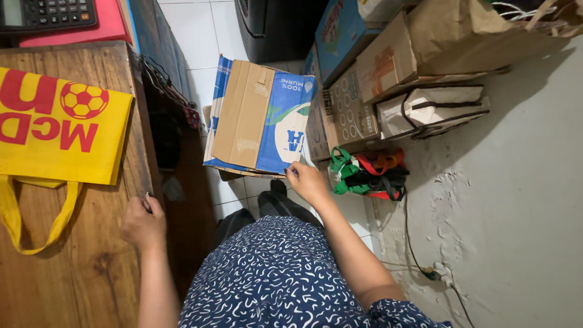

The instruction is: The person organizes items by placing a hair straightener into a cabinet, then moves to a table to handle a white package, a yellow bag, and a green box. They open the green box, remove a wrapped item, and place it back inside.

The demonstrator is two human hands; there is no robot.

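Cardboard box point(258, 118), blue and white with a brown taped flap, stands on the tiled floor point(194, 36) in front of the person, leaning a little against the stack of other boxes point(349, 109) behind it. Right hand point(306, 181) is on its near lower corner, fingers curled and pinching the edge of the flap there. Left hand point(143, 223) sits on the edge of the wooden table point(91, 267), fingers folded over the rim and pressed together, holding nothing loose. On that table lies a yellow tote bag point(57, 124) with red print, its handles hanging toward the person, and a black calculator point(45, 13) rests on something red at the far end. Beside the box, against the grey wall point(516, 200), a bundle of green, red and black straps point(367, 173) lies under a beige bag point(431, 109) and brown paper sacks point(467, 36). A cable and plug point(440, 273) trail along the wall.
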